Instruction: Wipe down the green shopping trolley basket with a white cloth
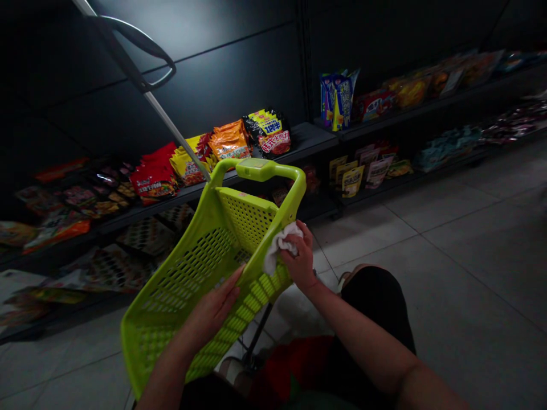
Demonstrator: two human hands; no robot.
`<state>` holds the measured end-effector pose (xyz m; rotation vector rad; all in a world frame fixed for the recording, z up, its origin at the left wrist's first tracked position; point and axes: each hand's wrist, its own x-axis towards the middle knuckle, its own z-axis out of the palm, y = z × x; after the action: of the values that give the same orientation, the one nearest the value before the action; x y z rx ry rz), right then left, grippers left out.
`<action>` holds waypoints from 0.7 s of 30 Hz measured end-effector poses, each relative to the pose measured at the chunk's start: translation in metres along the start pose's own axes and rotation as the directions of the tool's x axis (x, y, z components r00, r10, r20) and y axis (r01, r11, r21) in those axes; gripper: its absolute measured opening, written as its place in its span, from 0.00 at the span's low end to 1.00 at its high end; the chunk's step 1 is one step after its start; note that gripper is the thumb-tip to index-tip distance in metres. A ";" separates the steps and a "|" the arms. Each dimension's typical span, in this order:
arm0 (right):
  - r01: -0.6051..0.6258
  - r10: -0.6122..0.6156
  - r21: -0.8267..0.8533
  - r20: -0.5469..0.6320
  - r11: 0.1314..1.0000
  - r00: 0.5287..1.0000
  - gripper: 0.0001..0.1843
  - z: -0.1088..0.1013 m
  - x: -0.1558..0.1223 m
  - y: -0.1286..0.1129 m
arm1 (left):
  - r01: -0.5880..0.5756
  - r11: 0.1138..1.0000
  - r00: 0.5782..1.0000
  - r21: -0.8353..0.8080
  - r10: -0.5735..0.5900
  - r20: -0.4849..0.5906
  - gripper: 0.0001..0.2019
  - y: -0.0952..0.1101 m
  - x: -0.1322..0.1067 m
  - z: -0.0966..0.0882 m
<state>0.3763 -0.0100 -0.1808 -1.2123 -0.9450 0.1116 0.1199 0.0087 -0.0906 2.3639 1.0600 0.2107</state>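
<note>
A bright green plastic shopping cart [213, 228] with perforated walls stands tilted across the middle of the view. My right hand [300, 259] is closed on a crumpled white cloth [273, 256], pressing it to the outer side of the cart just below the handle [256, 168]. Lower down, my left hand [216, 310] holds the near top rim of the basket, its fingers partly hidden. A hinged perforated panel [248, 216] lies inside near the handle end. No goods are visible in the basket.
Dark shelves [307, 139] run behind the cart with red, yellow and orange snack packets [231, 141]. More bags [352, 179] sit on the lower shelf at right. A metal pole with a black loop grip [145, 54] rises behind the cart. Pale floor tiles [448, 273] spread to the right.
</note>
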 end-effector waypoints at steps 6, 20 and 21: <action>0.037 -0.036 -0.034 0.035 0.999 0.999 0.12 0.000 -0.013 0.003 | -0.008 1.000 1.000 0.029 0.008 0.010 0.27 -0.003 -0.006 -0.011; 0.090 -0.086 -0.042 0.093 0.995 0.992 0.10 0.000 -0.045 0.015 | -0.039 0.990 0.999 0.136 0.033 0.042 0.28 -0.027 -0.016 -0.030; 0.088 -0.084 -0.040 0.101 0.995 0.991 0.10 0.001 -0.050 0.018 | -0.041 0.989 0.999 0.143 0.037 0.031 0.28 -0.029 -0.017 -0.031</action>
<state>0.3513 -0.0293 -0.2237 -1.2132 -1.0906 0.0834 0.0784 0.0245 -0.0792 2.5093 1.0478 0.1178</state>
